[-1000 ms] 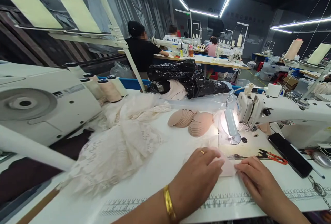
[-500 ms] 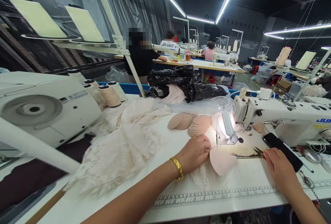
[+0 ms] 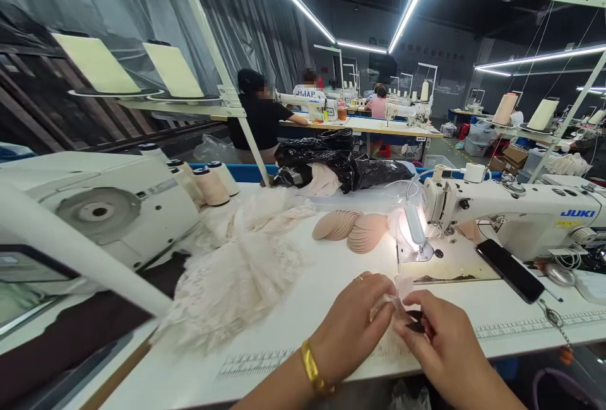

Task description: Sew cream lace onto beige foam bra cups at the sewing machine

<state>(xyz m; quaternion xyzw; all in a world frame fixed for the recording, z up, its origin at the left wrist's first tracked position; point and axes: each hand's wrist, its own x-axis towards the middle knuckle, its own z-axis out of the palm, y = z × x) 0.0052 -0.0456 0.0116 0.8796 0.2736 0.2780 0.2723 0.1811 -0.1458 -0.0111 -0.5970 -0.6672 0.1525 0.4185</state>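
My left hand [image 3: 357,322], with a gold bracelet at the wrist, pinches a pale pink fabric piece [image 3: 403,287] in front of the sewing machine's needle plate. Close against it on the right, my right hand [image 3: 442,337] is closed round small dark scissors [image 3: 416,320], its fingertips at the same fabric. The scissors' tips are hidden. Beyond the hands lie two fanned stacks of beige pads [image 3: 337,225], [image 3: 368,233] under the lit lamp [image 3: 415,224]. Cream lace [image 3: 241,271] is heaped to the left.
A white sewing machine [image 3: 525,205] stands at right, with a black phone [image 3: 510,270] before it. Another machine [image 3: 99,208] and thread cones [image 3: 211,186] are at left. Black plastic bags [image 3: 331,158] lie at the back. People sit at tables beyond.
My right hand has moved left from beside the phone, bringing the scissors to the fabric. My left hand has drawn nearer the table's front edge with the pink piece. The view has shifted slightly.
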